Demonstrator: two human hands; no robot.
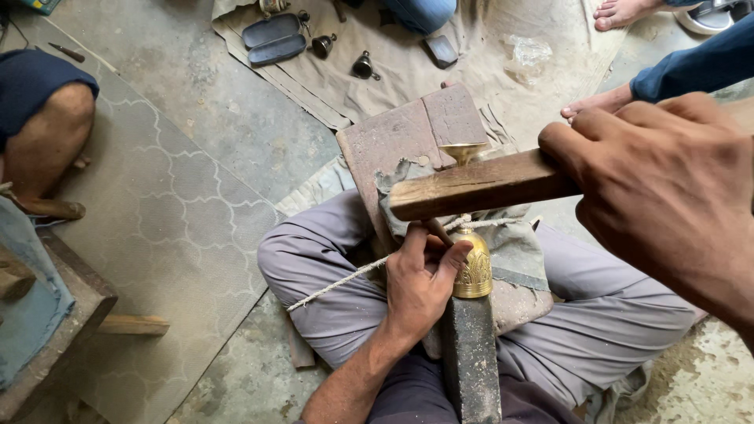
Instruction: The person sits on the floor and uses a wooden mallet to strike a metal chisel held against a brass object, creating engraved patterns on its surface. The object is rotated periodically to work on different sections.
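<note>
**Brass piece pinned under the wooden bat**

I am closing my left hand [420, 279] around a thin chisel [438, 231], its thumb touching the engraved brass piece [473, 265], which is sitting roped atop the dark iron stake [470, 357] between my knees. My right hand [667, 192] is gripping the wooden bat [479, 185] fully, just above the brass.

The scene is seen from a single head-worn camera, aimed steeply down over the crossed legs [330, 267] and the floor [181, 180]. The right hand [667, 188] is caught very near the lens.
</note>
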